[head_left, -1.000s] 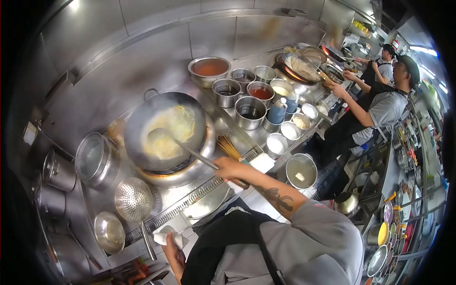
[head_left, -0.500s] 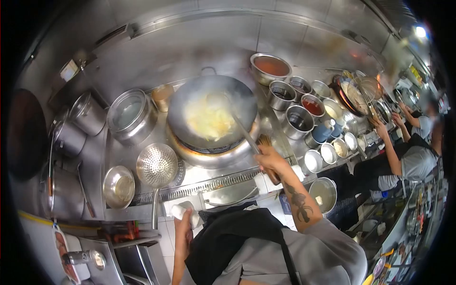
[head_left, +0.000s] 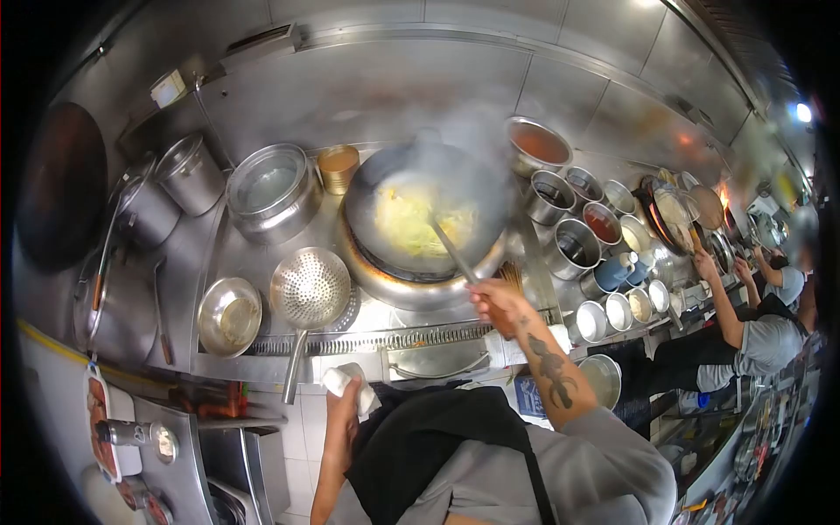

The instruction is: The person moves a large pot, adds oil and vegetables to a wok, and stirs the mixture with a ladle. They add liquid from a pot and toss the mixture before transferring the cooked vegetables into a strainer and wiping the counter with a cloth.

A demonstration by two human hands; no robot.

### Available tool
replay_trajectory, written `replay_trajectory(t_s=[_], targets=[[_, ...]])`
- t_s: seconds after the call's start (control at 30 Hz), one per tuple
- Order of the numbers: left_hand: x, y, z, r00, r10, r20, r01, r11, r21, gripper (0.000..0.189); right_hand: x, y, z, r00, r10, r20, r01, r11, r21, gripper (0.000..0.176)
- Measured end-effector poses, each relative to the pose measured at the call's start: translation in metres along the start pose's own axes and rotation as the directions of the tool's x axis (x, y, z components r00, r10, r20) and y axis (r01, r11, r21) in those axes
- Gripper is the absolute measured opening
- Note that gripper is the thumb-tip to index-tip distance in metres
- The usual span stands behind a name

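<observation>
My right hand [head_left: 499, 304] is closed around the handle of a long ladle [head_left: 456, 251]. The ladle reaches into a dark wok [head_left: 363, 208] on the burner, its bowl end hidden among pale yellow-green food [head_left: 411, 229]. Thick steam blurs the wok's back and right side. Down at the front edge of the stove, my left hand [head_left: 344, 409] grips a folded white cloth [head_left: 343, 381], away from the wok. Between them and to the left, a perforated strainer [head_left: 309, 287] rests on the steel top, its handle hanging over the edge.
Left of the wok are a large lidded-looking pot [head_left: 273, 197], a tin [head_left: 338, 169] and a metal bowl [head_left: 229, 317]. Several sauce containers [head_left: 573, 249] crowd the right side, with a bamboo brush [head_left: 511, 276] near my right wrist. Co-workers' arms [head_left: 719, 289] reach over woks farther right.
The view has turned, shifting the stove rightward in the picture. Ladle and right hand have moved left relative to the wok, the ladle's end sinking into the food. Steam looks thicker.
</observation>
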State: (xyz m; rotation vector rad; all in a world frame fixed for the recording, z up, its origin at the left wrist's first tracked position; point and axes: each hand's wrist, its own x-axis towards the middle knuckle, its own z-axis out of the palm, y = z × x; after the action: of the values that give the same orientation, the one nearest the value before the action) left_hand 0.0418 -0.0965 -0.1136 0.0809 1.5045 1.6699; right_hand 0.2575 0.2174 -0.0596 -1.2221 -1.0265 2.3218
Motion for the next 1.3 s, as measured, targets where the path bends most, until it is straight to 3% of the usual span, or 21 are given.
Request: replay_trajectory(t_s=[0.1, 0.2, 0.23, 0.27, 0.37, 0.43, 0.53, 0.63, 0.73, 0.83, 0.93, 1.03, 1.07, 1.17, 1.27, 1.3], targets=[[-0.001, 0.003, -0.001, 1.000, 0.016, -0.020, -0.016, 1.000, -0.009, 0.042, -0.018, -0.005, -0.027, 0.994, -0.084, -0.068, 0.054, 0.931, -0.360, 0.011], [-0.001, 0.002, -0.007, 1.000, -0.010, -0.021, 0.010, 1.000, -0.002, 0.041, -0.033, -0.002, -0.030, 0.916, -0.383, -0.121, 0.174, 0.649, -0.741, 0.023], [0.000, 0.001, -0.007, 1.000, -0.014, -0.024, 0.014, 1.000, -0.003, 0.040, -0.020, 0.012, -0.044, 0.823, -0.553, -0.130, 0.220, 0.522, -0.824, 0.023], [0.000, 0.000, -0.007, 0.999, -0.019, -0.027, 0.019, 1.000, -0.004, 0.039, 0.006, 0.035, -0.064, 0.702, -0.704, -0.113, 0.238, 0.381, -0.893, 0.023], [0.002, -0.003, -0.006, 1.000, -0.010, 0.003, 0.010, 1.000, 0.003, 0.039, 0.028, 0.060, -0.071, 0.652, -0.746, -0.138, 0.256, 0.388, -0.885, 0.019], [0.001, 0.001, 0.000, 1.000, -0.005, 0.005, 0.005, 1.000, 0.029, 0.038, -0.005, 0.035, -0.036, 0.870, -0.468, -0.158, 0.263, 0.709, -0.655, 0.016], [0.002, 0.001, 0.000, 1.000, -0.004, 0.012, 0.003, 0.998, 0.070, 0.040, -0.036, 0.003, -0.014, 0.965, -0.190, -0.179, 0.104, 0.909, -0.404, 0.016], [0.005, 0.001, 0.000, 1.000, -0.024, 0.018, 0.022, 0.998, 0.065, 0.041, -0.050, 0.011, -0.017, 0.955, -0.288, -0.071, 0.233, 0.875, -0.425, 0.017], [0.002, 0.000, -0.001, 1.000, -0.017, 0.000, 0.017, 0.999, 0.038, 0.038, -0.075, 0.008, -0.013, 0.941, -0.337, -0.040, 0.267, 0.809, -0.523, 0.017], [-0.001, 0.002, 0.002, 1.000, 0.008, 0.000, -0.008, 1.000, 0.019, 0.038, -0.080, 0.005, -0.021, 0.959, -0.283, -0.023, 0.207, 0.754, -0.623, 0.021], [-0.005, 0.005, 0.004, 1.000, -0.030, 0.005, 0.029, 0.999, 0.031, 0.040, -0.054, 0.004, -0.019, 0.937, -0.348, 0.011, 0.196, 0.503, -0.842, 0.022], [-0.004, 0.002, 0.006, 1.000, -0.029, 0.010, 0.029, 0.999, 0.021, 0.041, -0.017, 0.030, -0.029, 0.808, -0.567, 0.162, 0.318, 0.188, -0.929, 0.024], [-0.002, 0.002, 0.005, 1.000, -0.015, 0.011, 0.015, 1.000, 0.015, 0.041, -0.043, 0.016, -0.005, 0.873, -0.483, 0.069, 0.300, 0.419, -0.857, 0.024], [-0.002, -0.003, 0.003, 0.999, 0.050, -0.023, -0.050, 0.999, -0.005, 0.040, -0.053, 0.014, -0.026, 0.936, -0.352, 0.023, 0.241, 0.591, -0.770, 0.026], [-0.004, -0.006, 0.000, 0.998, -0.003, -0.064, 0.009, 0.996, 0.086, 0.038, -0.042, 0.008, -0.060, 0.881, -0.473, 0.003, 0.242, 0.446, -0.861, 0.032], [-0.004, -0.006, -0.004, 0.991, 0.057, -0.122, -0.047, 0.996, 0.082, 0.038, -0.033, 0.008, -0.064, 0.862, -0.506, 0.020, 0.250, 0.391, -0.886, 0.034]])
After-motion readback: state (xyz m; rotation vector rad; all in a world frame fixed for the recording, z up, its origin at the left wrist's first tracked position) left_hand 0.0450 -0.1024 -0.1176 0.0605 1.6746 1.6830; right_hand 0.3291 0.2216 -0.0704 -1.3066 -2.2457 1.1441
